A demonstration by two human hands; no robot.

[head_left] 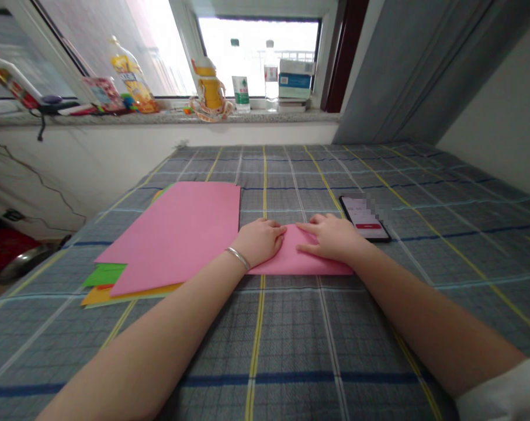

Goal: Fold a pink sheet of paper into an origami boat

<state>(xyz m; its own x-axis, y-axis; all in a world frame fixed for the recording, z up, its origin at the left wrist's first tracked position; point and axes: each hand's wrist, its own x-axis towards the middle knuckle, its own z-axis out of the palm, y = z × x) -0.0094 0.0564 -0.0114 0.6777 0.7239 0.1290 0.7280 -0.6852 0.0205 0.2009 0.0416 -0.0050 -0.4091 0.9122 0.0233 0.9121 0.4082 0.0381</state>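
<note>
A: In the head view, where is the worked thing found?

B: A pink sheet [288, 260] is seen flat on the plaid cloth [229, 351], near the middle, between the two hands. By its small outline it may be folded, though no crease can be made out.

A: How is it held?

B: Its left part is covered by the left hand [259, 241], palm down, with a bracelet [238, 258] worn at the wrist. There the fingers are laid close together; whether any paper is pinched cannot be told. By the right hand [335, 237] the right part is touched, with the fingers spread and the thumb set apart on the near side.

A: And around it?

B: To the left, a large pink sheet [190, 228] is laid over a green sheet [104, 275] and an orange sheet [96, 296]. A phone [364, 219] is placed just beyond the right wrist. Bottles are lined along the far window sill [168, 117].

A: What handling should be expected?

B: Light, thin and easily creased, it is judged; it may be slid about on the cloth. It is best steadied with flat fingertips and taken by its edges or corners.
</note>
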